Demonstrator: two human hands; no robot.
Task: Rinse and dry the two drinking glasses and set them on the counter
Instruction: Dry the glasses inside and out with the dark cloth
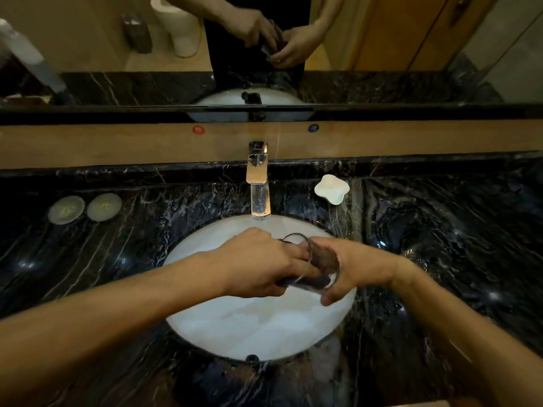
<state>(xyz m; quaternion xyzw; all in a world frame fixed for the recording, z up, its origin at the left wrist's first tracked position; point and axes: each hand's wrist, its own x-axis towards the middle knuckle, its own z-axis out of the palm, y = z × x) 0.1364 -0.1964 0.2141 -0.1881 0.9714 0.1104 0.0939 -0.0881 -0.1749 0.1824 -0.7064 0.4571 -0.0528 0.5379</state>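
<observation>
Both bare forearms reach in from the near edge over the round white ceramic sink basin [205, 333], sunk into the black marble surface with white veins [440, 230]. Above the basin, the left hand [252, 265] and right hand [352, 268] meet around one clear drinking glass [320, 265], tilted on its side with its rim towards the tap. The left fingers [299, 254] go into its mouth; the right fingers wrap its outside. Behind stands the chrome square-spouted tap [259, 183]. Right of it lies a white lobed soap dish [332, 189]; far left sit two round pale coasters [85, 208]. Beyond, the mirror [88, 48] reflects the hands.
</observation>
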